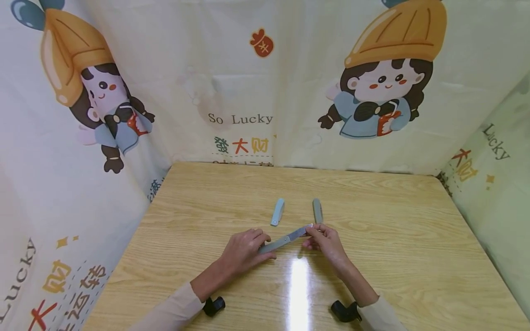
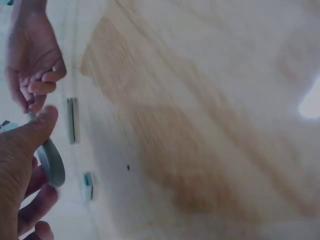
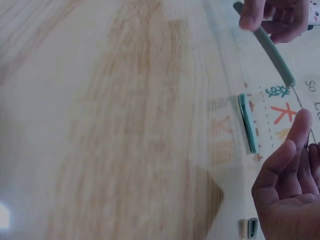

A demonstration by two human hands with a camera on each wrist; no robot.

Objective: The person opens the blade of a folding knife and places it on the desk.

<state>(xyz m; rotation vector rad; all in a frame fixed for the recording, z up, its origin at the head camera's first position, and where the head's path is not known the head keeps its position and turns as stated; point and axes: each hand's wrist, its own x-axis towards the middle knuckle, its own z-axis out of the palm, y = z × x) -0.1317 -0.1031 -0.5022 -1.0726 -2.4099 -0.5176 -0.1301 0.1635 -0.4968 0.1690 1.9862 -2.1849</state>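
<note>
An unfolded pocket knife with a grey-green handle (image 1: 274,245) and a shiny blade (image 1: 299,233) spans between the two hands, above the wooden table. My left hand (image 1: 245,248) grips the handle, its thumb along one side in the left wrist view. At the blade's far end, my right hand (image 1: 328,242) pinches the blade between thumb and fingers. Beyond the hands lie two folded knives, a light blue one (image 1: 278,212) on the left and a grey-green one (image 1: 317,210) on the right. The right wrist view shows the blade (image 3: 299,98) almost edge-on.
The wooden table (image 1: 372,216) reaches back to a printed cloth (image 1: 306,105), which also hangs along both sides. A black wrist device (image 1: 214,306) sits by the left sleeve, and another black one (image 1: 346,311) by the right sleeve. Light glares off the table in front of me.
</note>
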